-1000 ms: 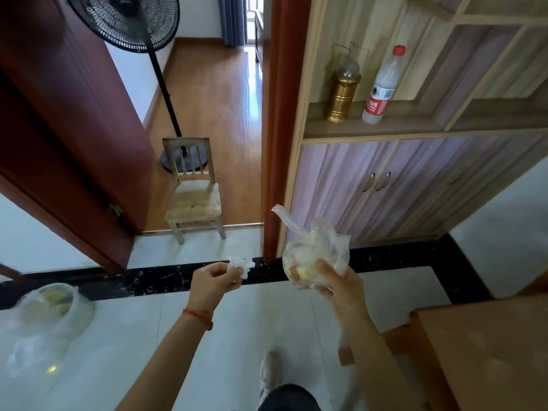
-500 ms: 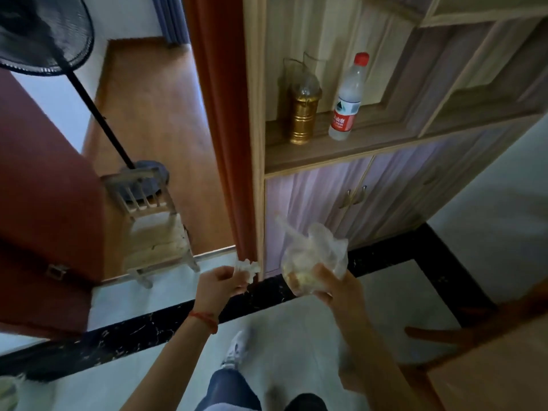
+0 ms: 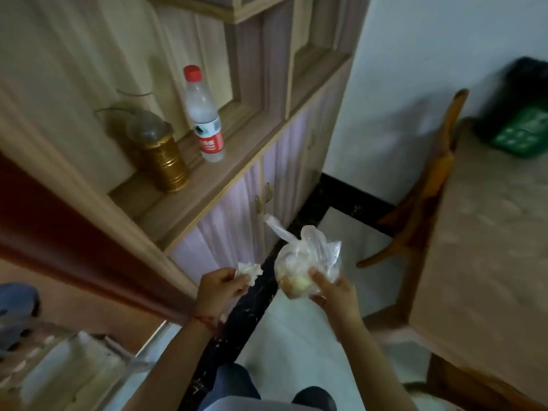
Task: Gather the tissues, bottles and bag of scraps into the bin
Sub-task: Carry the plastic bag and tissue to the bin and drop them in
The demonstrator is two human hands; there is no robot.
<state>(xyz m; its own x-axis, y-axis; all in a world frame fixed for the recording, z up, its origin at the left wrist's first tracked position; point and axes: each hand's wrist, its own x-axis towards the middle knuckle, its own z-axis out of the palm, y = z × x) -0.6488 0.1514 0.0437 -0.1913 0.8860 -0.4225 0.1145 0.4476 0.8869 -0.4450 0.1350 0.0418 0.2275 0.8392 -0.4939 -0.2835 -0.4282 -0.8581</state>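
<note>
Across the upper left of the frame, a wooden cabinet (image 3: 237, 179) with a shelf bearing a clear red-capped water bottle (image 3: 204, 114) beside a gold canister (image 3: 164, 163); along the right edge, a brown desk (image 3: 489, 247) with a blurred green and black thing (image 3: 522, 120) at its upper end. At lower centre, held over the floor, a knotted clear bag of scraps (image 3: 305, 262) gripped from below by the right hand (image 3: 335, 295), and just left of it a crumpled white tissue (image 3: 249, 269) pinched in the curled fingers of the left hand (image 3: 219, 287).
</note>
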